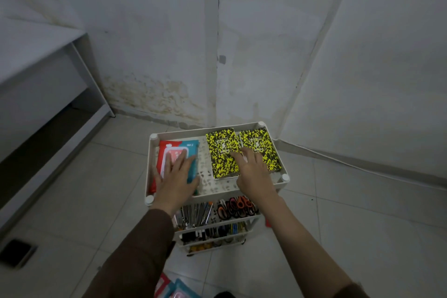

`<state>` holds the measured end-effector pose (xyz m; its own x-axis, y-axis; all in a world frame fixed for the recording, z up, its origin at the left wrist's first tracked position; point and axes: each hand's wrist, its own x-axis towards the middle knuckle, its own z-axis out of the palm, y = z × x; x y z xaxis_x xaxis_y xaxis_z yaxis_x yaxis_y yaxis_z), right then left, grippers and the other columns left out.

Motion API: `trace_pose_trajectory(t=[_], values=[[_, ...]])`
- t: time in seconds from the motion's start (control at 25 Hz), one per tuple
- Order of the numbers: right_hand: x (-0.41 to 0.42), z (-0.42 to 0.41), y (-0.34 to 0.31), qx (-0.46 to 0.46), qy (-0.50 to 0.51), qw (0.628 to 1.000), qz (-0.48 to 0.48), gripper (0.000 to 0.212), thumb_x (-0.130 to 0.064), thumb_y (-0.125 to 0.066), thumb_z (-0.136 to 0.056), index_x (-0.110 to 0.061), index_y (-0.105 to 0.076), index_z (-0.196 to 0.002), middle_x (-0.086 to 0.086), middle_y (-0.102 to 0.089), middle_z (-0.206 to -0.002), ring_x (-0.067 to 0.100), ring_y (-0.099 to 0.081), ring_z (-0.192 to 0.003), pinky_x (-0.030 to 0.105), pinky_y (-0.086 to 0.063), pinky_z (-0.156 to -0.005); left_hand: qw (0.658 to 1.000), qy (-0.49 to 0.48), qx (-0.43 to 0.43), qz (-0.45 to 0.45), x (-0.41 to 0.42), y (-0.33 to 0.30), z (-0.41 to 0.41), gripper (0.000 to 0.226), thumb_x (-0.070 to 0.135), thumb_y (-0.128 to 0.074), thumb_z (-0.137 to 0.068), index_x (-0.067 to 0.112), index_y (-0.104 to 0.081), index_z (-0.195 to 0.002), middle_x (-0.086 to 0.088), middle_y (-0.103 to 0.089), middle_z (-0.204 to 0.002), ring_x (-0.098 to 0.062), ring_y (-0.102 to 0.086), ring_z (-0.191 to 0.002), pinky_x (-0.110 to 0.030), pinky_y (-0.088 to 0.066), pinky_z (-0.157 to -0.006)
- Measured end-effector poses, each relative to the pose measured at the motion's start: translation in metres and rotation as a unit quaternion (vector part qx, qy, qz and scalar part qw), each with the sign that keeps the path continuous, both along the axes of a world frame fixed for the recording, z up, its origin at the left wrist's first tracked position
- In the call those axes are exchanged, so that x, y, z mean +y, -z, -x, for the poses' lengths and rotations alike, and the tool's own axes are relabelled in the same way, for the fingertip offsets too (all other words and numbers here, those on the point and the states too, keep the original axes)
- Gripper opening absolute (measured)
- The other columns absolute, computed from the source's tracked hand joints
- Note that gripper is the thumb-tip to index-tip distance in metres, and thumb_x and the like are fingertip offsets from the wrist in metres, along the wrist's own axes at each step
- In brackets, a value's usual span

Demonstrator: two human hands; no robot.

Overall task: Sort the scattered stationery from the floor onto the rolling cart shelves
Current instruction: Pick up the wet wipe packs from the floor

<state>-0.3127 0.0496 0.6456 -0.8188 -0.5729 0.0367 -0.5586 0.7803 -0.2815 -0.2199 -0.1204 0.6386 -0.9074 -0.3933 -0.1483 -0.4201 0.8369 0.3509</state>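
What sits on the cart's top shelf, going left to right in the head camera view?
Red and teal flat packet under the left hand → bare perforated white shelf floor → first yellow-and-black speckled notebook → right hand → second yellow-and-black speckled notebook.

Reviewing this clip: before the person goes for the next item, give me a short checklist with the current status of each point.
1. Left hand free: ok, flat with straight fingers on the red and blue pack.
2. Right hand free: ok, fingers resting on the yellow-black notebooks, not curled round them.
3. Notebooks inside the top shelf rim: ok, two stacks side by side.
4. Spare room on top shelf: ok, bare strip between pack and notebooks.
5. Items left on the floor: not ok, packs show at the bottom edge.
6. Lower shelf room: cannot tell, mostly hidden.
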Motion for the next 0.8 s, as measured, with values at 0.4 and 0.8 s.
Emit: trace_pose_trajectory(t=[0.4, 0.8], values=[[-0.032, -0.033, 0.004, 0.032, 0.071, 0.996, 0.034, 0.055, -0.007, -0.052, -0.077, -0.024, -0.043, -0.129, 0.004, -0.021, -0.15, 0.025, -0.019, -0.136, 0.047, -0.018, -0.107, 0.995, -0.091, 0.0, -0.033, 0.014, 0.003, 0.007, 0.068, 0.04, -0.046, -0.092, 0.027, -0.009, -0.147, -0.003, 0.01, -0.156, -0.027, 0.016, -0.142, -0.063, 0.005, -0.108], [-0.069, -0.046, 0.0, -0.163, -0.123, 0.969, 0.14, 0.045, 0.009, -0.038, -0.083, -0.002, -0.053, -0.124, 0.016, -0.056, -0.122, 0.027, -0.052, -0.109, 0.037, -0.044, -0.093, 0.994, -0.106, 0.006, -0.04, 0.009, 0.003, 0.003, 0.063, 0.033, -0.037, -0.097, 0.025, -0.002, -0.148, -0.011, 0.02, -0.155, -0.029, 0.027, -0.139, -0.053, 0.018, -0.109]])
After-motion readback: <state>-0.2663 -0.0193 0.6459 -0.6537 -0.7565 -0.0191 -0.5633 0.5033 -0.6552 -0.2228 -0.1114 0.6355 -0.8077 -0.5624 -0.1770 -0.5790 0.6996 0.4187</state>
